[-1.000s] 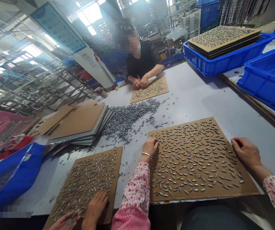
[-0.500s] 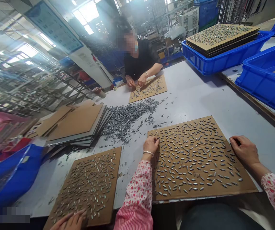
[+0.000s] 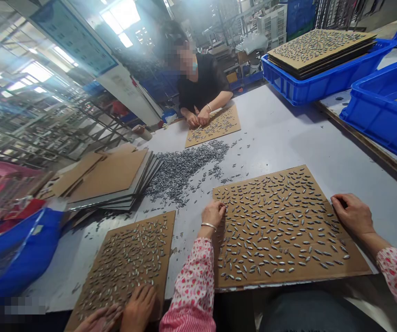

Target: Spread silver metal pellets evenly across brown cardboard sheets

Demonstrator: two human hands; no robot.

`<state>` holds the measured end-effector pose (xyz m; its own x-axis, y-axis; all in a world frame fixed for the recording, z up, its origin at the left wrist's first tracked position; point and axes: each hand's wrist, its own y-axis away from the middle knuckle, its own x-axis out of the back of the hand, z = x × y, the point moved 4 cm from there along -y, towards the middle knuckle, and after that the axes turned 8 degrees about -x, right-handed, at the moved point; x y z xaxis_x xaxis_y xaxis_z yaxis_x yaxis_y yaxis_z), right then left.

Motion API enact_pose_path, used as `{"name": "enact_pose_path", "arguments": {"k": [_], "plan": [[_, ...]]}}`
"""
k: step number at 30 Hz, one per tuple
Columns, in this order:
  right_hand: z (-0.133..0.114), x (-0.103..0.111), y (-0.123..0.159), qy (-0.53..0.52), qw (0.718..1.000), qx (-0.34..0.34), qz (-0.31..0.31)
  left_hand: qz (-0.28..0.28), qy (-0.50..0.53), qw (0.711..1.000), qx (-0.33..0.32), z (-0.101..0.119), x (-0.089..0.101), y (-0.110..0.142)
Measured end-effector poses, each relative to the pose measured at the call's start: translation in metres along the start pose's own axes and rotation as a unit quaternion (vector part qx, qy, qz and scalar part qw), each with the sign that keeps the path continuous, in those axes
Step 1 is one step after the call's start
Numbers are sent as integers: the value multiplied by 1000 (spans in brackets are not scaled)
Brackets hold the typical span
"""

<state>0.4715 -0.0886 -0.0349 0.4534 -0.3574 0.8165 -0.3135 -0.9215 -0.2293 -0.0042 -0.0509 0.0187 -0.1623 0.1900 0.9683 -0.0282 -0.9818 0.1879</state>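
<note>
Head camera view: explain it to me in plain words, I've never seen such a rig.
There is no robot here. A camera on a person's head looks forward and down at the wearer's bare hands. The left hand is at the left edge of a cardboard sheet, the right hand at its right edge; whether either grips anything, I can't tell. Small silvery pieces cover most of the sheet. On the white table also lie a loose pile of pieces and another covered sheet, with someone else's hands at it.
</note>
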Motion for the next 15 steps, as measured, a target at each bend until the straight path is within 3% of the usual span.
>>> {"name": "enact_pose_path", "arguments": {"k": [15], "plan": [[3,-3,-1,8,1000,0,2,9,-7,1000,-22,4,-7,-2]]}}
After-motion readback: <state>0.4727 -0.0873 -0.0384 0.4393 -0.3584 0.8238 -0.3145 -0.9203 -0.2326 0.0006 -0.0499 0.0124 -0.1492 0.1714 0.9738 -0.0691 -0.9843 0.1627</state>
